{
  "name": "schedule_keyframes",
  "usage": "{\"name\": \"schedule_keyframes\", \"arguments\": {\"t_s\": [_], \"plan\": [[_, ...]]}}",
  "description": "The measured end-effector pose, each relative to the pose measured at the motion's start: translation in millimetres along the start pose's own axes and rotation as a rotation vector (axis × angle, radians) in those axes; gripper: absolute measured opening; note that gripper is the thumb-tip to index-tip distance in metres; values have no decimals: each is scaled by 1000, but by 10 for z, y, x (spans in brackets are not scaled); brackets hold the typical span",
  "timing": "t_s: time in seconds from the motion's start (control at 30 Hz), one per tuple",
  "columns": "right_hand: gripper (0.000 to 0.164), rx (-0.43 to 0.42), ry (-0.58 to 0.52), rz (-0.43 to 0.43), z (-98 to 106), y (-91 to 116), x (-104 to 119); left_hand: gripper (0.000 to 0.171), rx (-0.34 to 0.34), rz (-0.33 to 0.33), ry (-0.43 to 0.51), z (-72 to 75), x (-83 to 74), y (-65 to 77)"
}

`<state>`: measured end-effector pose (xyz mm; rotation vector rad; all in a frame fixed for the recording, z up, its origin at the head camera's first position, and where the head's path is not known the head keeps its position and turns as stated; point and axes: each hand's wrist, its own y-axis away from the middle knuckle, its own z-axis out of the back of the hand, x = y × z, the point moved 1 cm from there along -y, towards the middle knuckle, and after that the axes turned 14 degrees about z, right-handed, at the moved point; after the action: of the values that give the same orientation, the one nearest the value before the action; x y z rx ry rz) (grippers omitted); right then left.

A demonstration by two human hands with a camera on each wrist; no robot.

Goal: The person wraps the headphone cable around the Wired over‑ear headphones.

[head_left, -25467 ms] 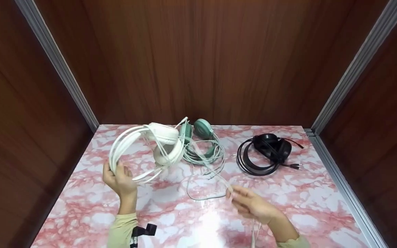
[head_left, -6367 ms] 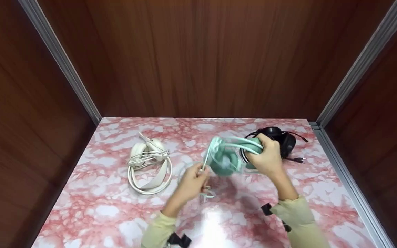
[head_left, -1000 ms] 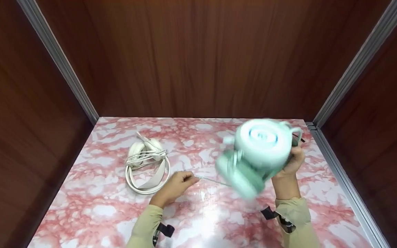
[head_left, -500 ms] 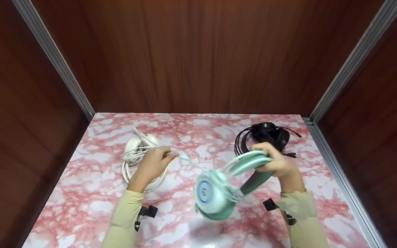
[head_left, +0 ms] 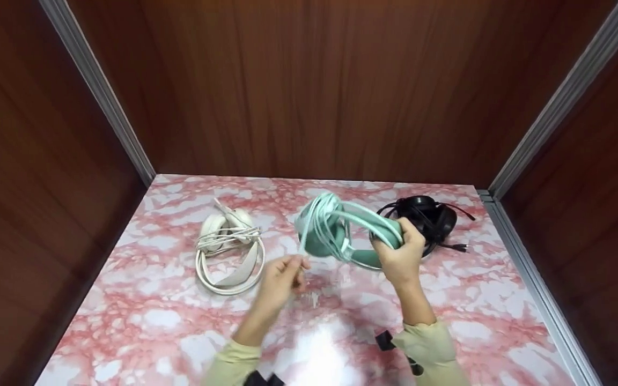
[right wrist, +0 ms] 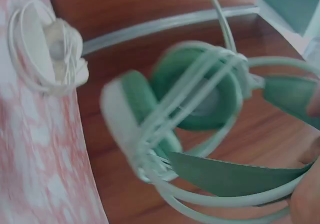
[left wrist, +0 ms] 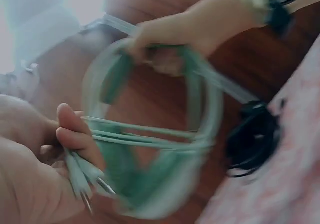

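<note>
My right hand [head_left: 403, 254] grips the headband of the mint-green headphones [head_left: 317, 240], holding them up above the table. Their cable [right wrist: 192, 88] is wound in several turns around both ear cups, as the right wrist view shows. Left of the ear cups, my left hand [head_left: 279, 281] pinches the free end of that cable, which runs taut up to the cups. In the left wrist view two jack plugs [left wrist: 82, 176] with metal tips stick out below my curled fingers.
White headphones [head_left: 242, 271] with their cable wound around the cups lie on the left of the marbled pink-and-white table [head_left: 153, 321]. Black headphones [head_left: 419, 206] lie at the back right, partly behind my right hand. Dark wood panels [head_left: 309, 96] enclose the table.
White headphones went from my left hand to the table, their cable now wound. The green ones were lifted and their cable wrapped around the cups. Lately my left hand has come back right, near the cups.
</note>
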<state>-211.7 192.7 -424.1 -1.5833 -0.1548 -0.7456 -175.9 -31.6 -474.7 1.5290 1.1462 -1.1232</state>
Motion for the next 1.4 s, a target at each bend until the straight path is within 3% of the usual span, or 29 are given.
{"name": "schedule_keyframes", "arguments": {"t_s": [0.17, 0.33, 0.5, 0.73, 0.9, 0.97, 1.17, 1.27, 1.33, 1.4], "plan": [[14, -218, -199, -138, -66, 152, -140, 29, -7, -17, 109, -217, 317, -54], [16, -298, -353, -238, -75, 238, -124, 27, -32, -27, 130, -253, 447, -61], [19, -305, -442, -296, -50, 298, -117, 25, -20, -43, 100, -244, 515, -76], [20, -279, -848, -318, -37, 399, -87, 31, 81, -21, 196, -238, 601, -119], [21, -246, -1020, -300, -23, 460, -73, 38, 65, -79, 115, -207, 617, -134], [22, -234, -1040, -287, -20, 486, -69, 41, 47, -61, 71, -184, 618, -143], [26, -192, -1104, -244, -28, 573, -61, 48, 49, 84, -84, -60, 591, -146], [27, -165, -1157, -239, -49, 605, -59, 43, 17, 39, -170, -4, 555, -143], [28, -163, -1204, -260, -67, 629, -54, 35, -9, -36, -157, 20, 563, -159], [27, -178, -1247, -307, -87, 653, -50, 35, -18, -120, -71, 32, 596, -183]]}}
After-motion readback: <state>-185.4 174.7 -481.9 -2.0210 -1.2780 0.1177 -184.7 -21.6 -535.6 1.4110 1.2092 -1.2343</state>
